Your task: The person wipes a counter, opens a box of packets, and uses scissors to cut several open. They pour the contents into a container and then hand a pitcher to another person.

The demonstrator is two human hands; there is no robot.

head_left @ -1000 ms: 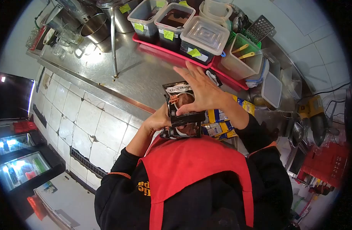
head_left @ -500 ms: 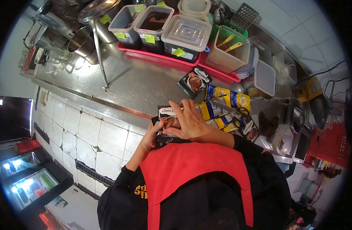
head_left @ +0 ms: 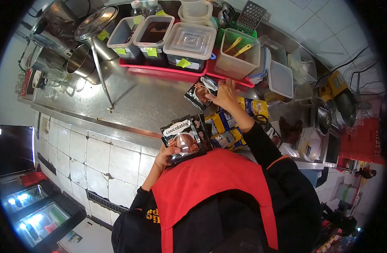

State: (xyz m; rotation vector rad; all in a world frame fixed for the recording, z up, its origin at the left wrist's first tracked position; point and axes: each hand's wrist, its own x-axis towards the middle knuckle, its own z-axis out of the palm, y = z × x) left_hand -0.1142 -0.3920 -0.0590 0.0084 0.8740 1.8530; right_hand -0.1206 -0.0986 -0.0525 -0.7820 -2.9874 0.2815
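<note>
My left hand [head_left: 167, 152] holds a stack of black chocolate drink sachets [head_left: 185, 136] upright against my red apron. Stretched forward, my right hand [head_left: 223, 95] rests its fingers on another black chocolate sachet [head_left: 198, 92] lying on the steel counter [head_left: 147, 97]. Whether it grips that sachet I cannot tell. Yellow and blue sachets [head_left: 227, 126] lie between the two hands, partly under my right forearm.
A red tray [head_left: 159, 69] holds several clear lidded tubs with yellow labels. A tub with yellow utensils [head_left: 235, 57], steel pots [head_left: 81, 63], a grater [head_left: 250, 16] and glass mugs [head_left: 54, 80] stand around. Scissors [head_left: 265, 122] lie by the sachets. White tiles front the counter.
My right hand left the stack held at my chest and reached forward to the sachet on the counter. My left hand now holds the stack alone, tilted.
</note>
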